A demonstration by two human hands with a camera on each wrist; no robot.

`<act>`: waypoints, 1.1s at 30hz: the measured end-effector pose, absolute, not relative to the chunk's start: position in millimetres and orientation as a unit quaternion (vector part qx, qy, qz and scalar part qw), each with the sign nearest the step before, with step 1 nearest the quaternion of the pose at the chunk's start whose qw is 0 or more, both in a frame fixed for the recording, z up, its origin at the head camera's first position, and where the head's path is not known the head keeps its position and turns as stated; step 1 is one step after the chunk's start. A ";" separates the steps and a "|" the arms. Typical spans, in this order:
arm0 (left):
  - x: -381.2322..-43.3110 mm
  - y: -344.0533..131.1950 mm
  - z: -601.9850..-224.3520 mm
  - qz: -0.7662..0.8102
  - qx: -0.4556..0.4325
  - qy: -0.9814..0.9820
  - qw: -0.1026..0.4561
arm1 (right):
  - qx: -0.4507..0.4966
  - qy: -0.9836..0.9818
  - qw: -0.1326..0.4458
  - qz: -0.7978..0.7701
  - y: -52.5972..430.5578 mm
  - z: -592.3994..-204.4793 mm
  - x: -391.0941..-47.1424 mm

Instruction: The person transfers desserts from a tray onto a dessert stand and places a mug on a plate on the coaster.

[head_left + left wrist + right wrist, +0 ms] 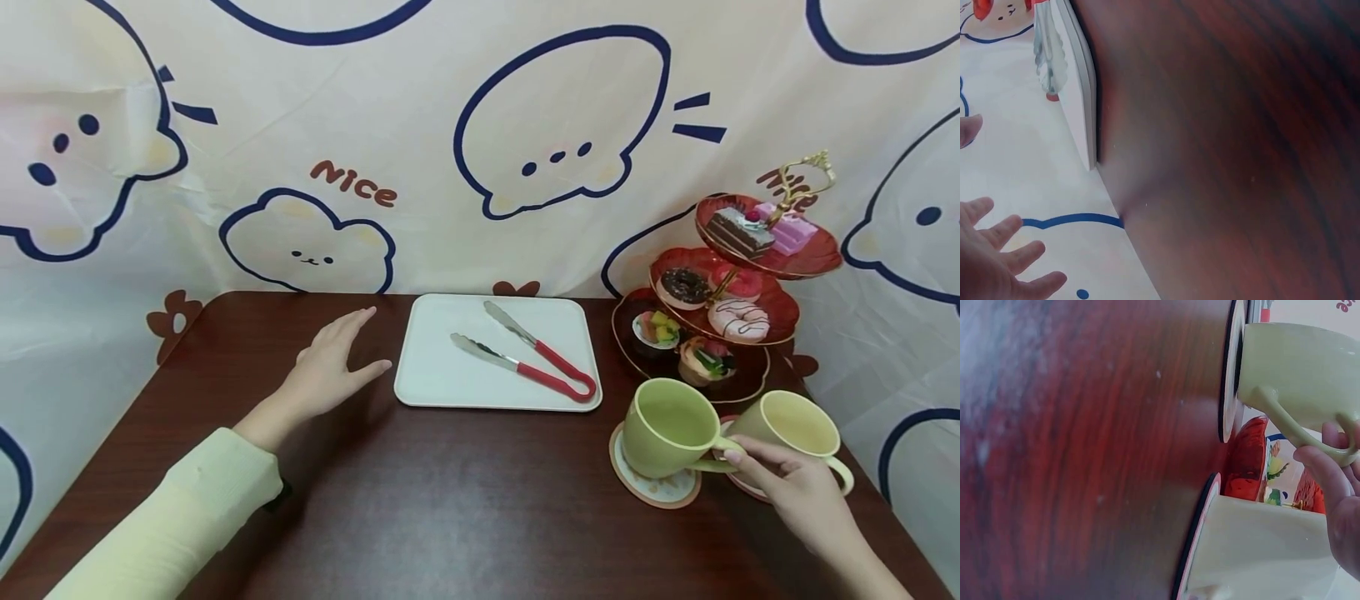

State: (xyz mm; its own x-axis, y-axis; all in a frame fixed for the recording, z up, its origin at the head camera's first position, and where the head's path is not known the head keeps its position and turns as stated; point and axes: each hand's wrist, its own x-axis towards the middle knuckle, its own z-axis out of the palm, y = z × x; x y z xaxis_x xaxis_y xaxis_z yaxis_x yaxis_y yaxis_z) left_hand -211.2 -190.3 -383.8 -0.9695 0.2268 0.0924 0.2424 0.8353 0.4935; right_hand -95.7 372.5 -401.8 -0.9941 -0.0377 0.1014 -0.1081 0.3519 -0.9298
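My right hand [798, 492] pinches the handle of a light green mug [648, 437] between thumb and fingers. The mug stands upright over a round coaster [663, 493]; whether its base touches cannot be told. Just right of it, partly behind the hand, a pale yellow mug [802, 423] sits on a pink-rimmed coaster [1192, 550]. My left hand [322, 367] is held out above the table with fingers spread and holds nothing. Closest to it is a white tray [431, 367], on which red-handled metal tongs [551, 382] lie with their arms apart.
Behind the mugs rises a three-tier red stand [813, 262] with a gold handle, bearing cake slices, donuts and fruit tarts. The dark wooden table [420, 500] ends at a cartoon-printed curtain [420, 125] at the back and sides.
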 end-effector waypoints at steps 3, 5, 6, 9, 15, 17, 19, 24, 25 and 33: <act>-211.9 -192.0 -382.6 -0.254 -0.123 -0.959 0.017 | 0.043 -0.817 0.016 0.575 375.0 -401.6 -94.9; -212.4 -193.0 -381.9 -0.250 -0.123 -0.960 0.017 | 0.037 -0.833 0.009 0.552 376.3 -400.9 -94.6; -212.5 -193.2 -381.7 -0.249 -0.123 -0.960 0.018 | 0.034 -0.842 0.005 0.538 377.1 -400.5 -94.7; -212.7 -194.0 -381.5 -0.245 -0.122 -0.962 0.019 | 0.029 -0.870 -0.001 0.492 378.9 -399.0 -95.3; -212.5 -194.0 -379.4 -0.236 -0.124 -0.964 0.021 | 0.037 -0.929 0.006 0.369 378.2 -389.7 -95.6; -213.0 -194.0 -378.1 -0.230 -0.125 -0.965 0.021 | 0.047 -0.947 0.011 0.316 379.4 -382.4 -97.0; -213.5 -194.3 -376.8 -0.221 -0.125 -0.967 0.022 | 0.055 -0.958 0.024 0.280 380.7 -374.2 -99.9; -215.0 -195.7 -374.2 -0.190 -0.127 -0.973 0.025 | 0.054 -0.962 0.060 0.262 377.3 -355.6 -107.7; -215.2 -195.8 -373.6 -0.183 -0.128 -0.974 0.025 | 0.057 -0.961 0.071 0.260 374.7 -352.3 -109.5; -214.4 -193.4 -371.0 -0.135 -0.133 -0.981 0.031 | 0.150 -0.940 0.136 0.274 328.6 -334.2 -129.9</act>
